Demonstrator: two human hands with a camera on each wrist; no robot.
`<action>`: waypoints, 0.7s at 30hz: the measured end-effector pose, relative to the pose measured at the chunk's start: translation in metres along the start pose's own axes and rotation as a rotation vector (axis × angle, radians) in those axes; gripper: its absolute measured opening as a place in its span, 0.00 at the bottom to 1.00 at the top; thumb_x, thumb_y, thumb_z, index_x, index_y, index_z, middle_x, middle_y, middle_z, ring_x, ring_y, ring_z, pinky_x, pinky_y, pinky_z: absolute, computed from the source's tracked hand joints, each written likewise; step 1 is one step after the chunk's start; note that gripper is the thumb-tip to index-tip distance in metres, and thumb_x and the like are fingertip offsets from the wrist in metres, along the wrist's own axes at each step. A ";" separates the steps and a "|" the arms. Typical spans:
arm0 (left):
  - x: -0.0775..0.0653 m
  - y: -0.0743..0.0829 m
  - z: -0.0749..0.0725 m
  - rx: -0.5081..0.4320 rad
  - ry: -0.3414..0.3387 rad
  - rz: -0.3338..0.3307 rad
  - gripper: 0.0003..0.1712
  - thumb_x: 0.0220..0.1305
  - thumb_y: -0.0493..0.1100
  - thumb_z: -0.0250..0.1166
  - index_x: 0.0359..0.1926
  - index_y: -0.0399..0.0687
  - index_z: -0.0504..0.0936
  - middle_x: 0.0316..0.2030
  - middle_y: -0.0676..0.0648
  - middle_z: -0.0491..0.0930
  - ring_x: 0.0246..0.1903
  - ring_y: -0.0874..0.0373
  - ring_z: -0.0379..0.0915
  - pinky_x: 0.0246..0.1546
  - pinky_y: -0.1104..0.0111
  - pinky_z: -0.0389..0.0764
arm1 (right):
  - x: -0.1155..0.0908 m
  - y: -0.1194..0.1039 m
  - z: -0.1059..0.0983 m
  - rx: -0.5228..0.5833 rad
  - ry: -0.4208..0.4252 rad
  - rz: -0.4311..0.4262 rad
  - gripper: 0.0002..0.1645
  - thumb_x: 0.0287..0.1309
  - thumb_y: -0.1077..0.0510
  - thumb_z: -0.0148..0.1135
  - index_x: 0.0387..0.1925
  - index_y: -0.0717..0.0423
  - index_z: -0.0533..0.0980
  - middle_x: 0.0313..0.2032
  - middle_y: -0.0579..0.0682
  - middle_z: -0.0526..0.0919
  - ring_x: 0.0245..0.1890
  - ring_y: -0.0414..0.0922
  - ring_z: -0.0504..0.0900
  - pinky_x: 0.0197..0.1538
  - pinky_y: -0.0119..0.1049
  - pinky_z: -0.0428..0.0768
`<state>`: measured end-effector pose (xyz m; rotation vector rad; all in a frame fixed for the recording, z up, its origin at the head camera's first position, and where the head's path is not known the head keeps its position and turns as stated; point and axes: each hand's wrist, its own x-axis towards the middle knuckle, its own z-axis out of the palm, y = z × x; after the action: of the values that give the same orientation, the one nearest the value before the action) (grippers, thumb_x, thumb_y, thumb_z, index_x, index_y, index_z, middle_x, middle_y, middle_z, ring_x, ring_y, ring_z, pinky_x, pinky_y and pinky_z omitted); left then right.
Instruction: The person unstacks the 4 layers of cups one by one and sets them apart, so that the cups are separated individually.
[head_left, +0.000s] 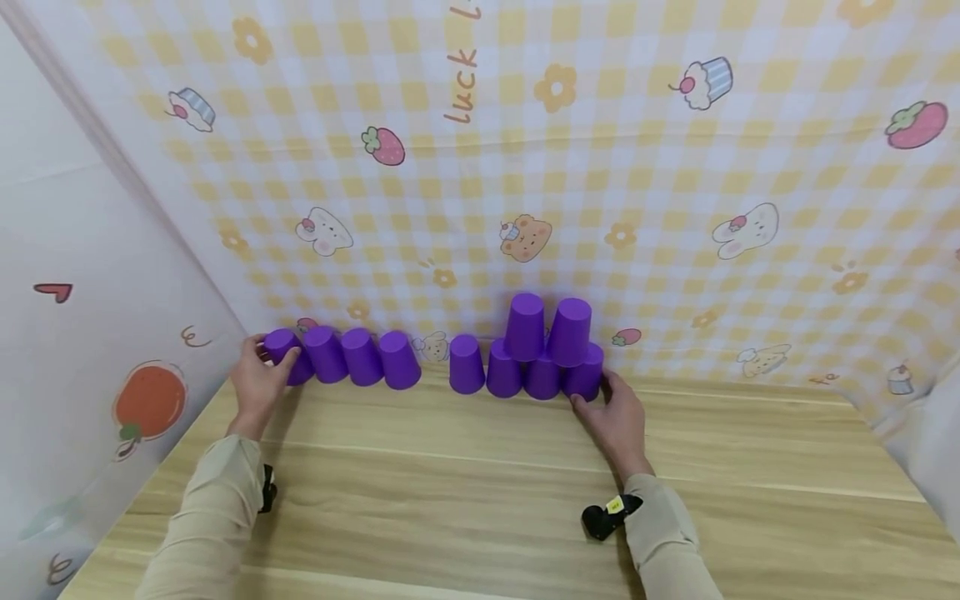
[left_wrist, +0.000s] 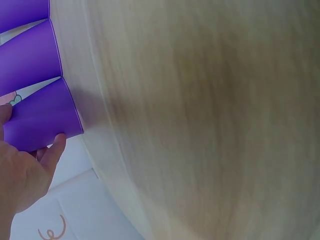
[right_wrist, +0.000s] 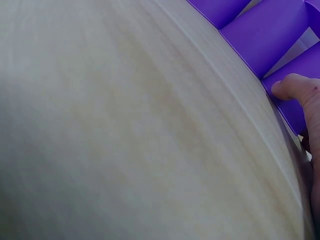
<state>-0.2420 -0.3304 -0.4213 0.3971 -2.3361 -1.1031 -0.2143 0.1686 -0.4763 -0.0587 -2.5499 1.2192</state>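
Observation:
Upside-down purple cups stand in a row along the back of the table. My left hand (head_left: 258, 383) grips the leftmost purple cup (head_left: 288, 357), thumb on one side and fingers round the other; the left wrist view shows this cup (left_wrist: 42, 115) with its rim at the wood. At the row's right end, my right hand (head_left: 618, 417) holds the last bottom cup (head_left: 585, 377), its thumb pressed on the front near the rim. Two more cups, an upper left cup (head_left: 525, 327) and an upper right cup (head_left: 572, 331), sit on the right-hand group.
A gap splits the row between one cup (head_left: 400, 361) and another cup (head_left: 467, 364). Behind it hangs a yellow checked cloth (head_left: 480, 192); a white cloth (head_left: 90, 208) hangs at the left. The wooden table (head_left: 435, 500) extends toward me.

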 end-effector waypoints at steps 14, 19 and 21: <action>-0.001 -0.004 0.008 0.005 -0.011 0.082 0.31 0.58 0.38 0.66 0.57 0.28 0.64 0.49 0.24 0.72 0.49 0.34 0.70 0.50 0.50 0.73 | 0.000 0.001 -0.001 -0.006 0.006 -0.006 0.40 0.47 0.51 0.70 0.59 0.64 0.67 0.54 0.62 0.74 0.54 0.55 0.74 0.57 0.43 0.72; 0.002 -0.006 0.009 -0.016 -0.006 0.102 0.31 0.57 0.38 0.66 0.57 0.28 0.65 0.47 0.24 0.73 0.48 0.34 0.71 0.50 0.49 0.73 | 0.001 0.001 -0.001 -0.015 0.007 0.002 0.40 0.47 0.51 0.70 0.59 0.65 0.67 0.55 0.62 0.74 0.54 0.55 0.73 0.57 0.44 0.72; 0.002 -0.006 0.007 -0.027 -0.013 0.097 0.31 0.57 0.38 0.66 0.57 0.28 0.65 0.47 0.25 0.73 0.48 0.34 0.71 0.50 0.49 0.72 | 0.001 0.001 0.000 -0.010 0.006 0.000 0.40 0.47 0.51 0.70 0.59 0.65 0.67 0.54 0.62 0.74 0.54 0.56 0.73 0.57 0.44 0.72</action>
<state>-0.2477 -0.3307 -0.4295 0.2646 -2.3233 -1.0924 -0.2152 0.1693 -0.4770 -0.0645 -2.5504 1.2049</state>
